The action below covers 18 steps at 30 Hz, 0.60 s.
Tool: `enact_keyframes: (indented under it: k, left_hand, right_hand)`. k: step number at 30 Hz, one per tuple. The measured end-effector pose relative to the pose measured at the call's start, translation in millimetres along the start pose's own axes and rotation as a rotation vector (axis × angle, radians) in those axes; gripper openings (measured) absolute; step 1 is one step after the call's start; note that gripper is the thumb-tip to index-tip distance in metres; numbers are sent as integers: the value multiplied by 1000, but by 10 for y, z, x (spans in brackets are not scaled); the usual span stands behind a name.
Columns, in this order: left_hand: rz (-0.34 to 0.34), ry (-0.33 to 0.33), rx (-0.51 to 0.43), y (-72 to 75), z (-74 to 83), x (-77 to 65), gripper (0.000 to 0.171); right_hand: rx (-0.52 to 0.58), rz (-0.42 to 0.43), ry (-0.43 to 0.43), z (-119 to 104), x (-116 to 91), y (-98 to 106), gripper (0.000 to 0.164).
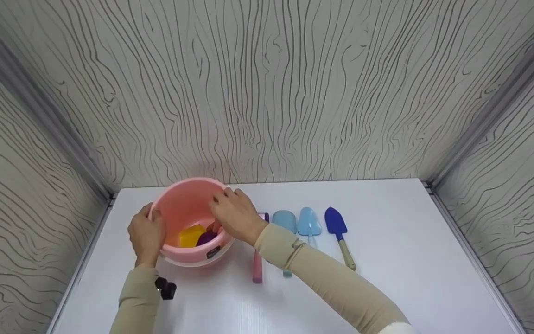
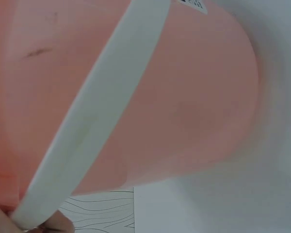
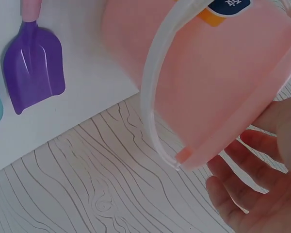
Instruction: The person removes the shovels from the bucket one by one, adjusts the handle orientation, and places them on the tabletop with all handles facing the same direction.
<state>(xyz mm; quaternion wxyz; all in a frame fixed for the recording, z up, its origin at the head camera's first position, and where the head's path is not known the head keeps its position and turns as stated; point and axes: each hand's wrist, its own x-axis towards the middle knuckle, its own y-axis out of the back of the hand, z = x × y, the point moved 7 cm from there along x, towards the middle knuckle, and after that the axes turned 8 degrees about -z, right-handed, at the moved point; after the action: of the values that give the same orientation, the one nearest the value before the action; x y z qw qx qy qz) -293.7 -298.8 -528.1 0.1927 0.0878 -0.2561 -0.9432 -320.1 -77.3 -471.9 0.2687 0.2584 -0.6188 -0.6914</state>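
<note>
As the left hand (image 1: 147,234) grips the tilted pink bucket (image 1: 181,202) at the worktop's (image 1: 410,278) far left, the right hand (image 1: 235,214), fingers loosely spread, meets its right side; steadying seems the step, next needing even support.

A pink plastic bucket (image 1: 181,199), its white handle (image 2: 97,107) lowered around the outside, faces mouth toward the viewer at the white table's (image 1: 410,278) far left.

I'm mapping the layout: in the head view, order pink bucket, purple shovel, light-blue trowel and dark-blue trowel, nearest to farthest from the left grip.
1. Pink bucket: held at its rim.
2. Purple shovel: right of the bucket.
3. Light-blue trowel: farther right.
4. Dark-blue trowel: rightmost.
</note>
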Motion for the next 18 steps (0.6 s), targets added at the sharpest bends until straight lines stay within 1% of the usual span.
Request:
enact_keyframes:
  k: [3,7,10,14,16,18]
  left_hand:
    - [3,-8,-12,3,16,11,49]
    - [0,2,-16,5,27,26,50]
    - [1,5,-19,15,33,28,49]
    - [-9,17,-26,26,24,22,50]
    - [-15,27,-24,35,10,20,50]
    - [-13,35,-25,51,-1,19,50]
  right_hand:
    - [-32,-18,17,-42,90,25,49]
    - [-46,-87,23,-69,203,54,49]
    - [-35,-154,30,-81,270,53,40]
    - [29,-230,33,-104,329,21,25]
    - [53,-257,24,-127,352,5,20]
    - [27,-275,23,-167,379,-3,15]
